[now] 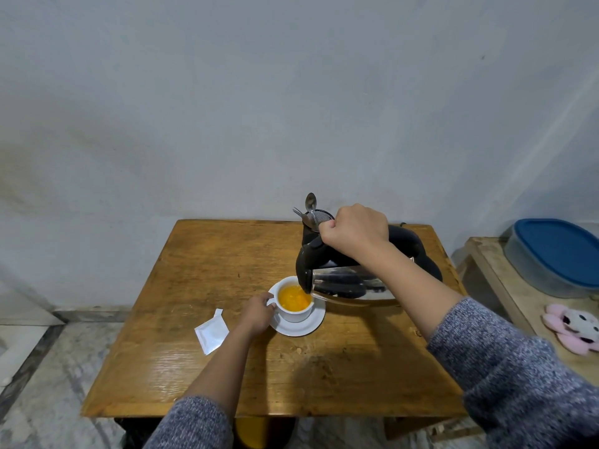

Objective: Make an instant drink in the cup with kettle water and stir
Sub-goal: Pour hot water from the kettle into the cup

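Note:
A white cup stands on a white saucer in the middle of the wooden table. Orange liquid fills the cup. My right hand grips the black handle of a steel kettle, which is tilted with its spout over the cup's right rim. My left hand holds the cup's handle at the left side. A torn white sachet lies on the table left of the saucer. A spoon and a fork stick up from a black holder behind the kettle.
The kettle's black base sits at the table's right back. A lower wooden stand to the right carries a blue-lidded container and a pink plush toy. A grey wall rises right behind the table; marble floor lies to the left.

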`<state>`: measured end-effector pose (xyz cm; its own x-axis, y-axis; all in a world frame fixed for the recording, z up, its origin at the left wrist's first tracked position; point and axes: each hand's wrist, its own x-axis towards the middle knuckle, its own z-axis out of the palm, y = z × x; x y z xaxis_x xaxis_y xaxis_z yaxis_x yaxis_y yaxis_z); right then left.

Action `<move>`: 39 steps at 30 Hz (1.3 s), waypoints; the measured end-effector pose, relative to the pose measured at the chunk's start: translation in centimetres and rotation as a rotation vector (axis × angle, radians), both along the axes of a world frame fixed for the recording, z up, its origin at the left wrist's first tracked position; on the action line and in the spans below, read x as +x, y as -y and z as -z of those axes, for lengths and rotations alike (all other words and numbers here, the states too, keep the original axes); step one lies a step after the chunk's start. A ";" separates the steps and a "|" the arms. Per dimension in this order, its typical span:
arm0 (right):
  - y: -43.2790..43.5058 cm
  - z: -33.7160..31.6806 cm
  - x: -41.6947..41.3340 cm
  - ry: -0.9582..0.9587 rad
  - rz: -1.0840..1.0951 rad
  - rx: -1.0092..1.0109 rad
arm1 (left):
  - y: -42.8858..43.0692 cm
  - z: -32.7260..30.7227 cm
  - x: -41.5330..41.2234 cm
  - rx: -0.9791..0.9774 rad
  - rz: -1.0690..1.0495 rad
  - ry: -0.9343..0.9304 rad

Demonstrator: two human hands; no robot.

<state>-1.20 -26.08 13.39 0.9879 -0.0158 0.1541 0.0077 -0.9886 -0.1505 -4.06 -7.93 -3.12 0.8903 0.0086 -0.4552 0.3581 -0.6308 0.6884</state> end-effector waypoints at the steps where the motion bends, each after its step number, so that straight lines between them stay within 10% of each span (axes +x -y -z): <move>1: 0.0 0.0 0.0 0.000 0.001 -0.002 | 0.0 0.0 0.0 -0.001 0.001 0.001; 14: 2.6 0.6 -0.2 -0.009 0.093 0.102 | 0.1 -0.1 -0.1 0.005 -0.016 0.000; 26: 10.1 1.4 -2.7 -0.021 0.470 0.804 | 0.6 0.8 -0.9 0.001 -0.079 0.098; 39: 15.9 4.3 -5.4 0.417 0.858 1.251 | 1.6 1.6 -1.4 -0.034 -0.188 0.142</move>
<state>-6.55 -41.95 9.12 0.5108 -0.8487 -0.1369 -0.2198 0.0250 -0.9752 -5.50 -9.54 -4.71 0.9296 0.1669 -0.3285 0.3651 -0.5375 0.7601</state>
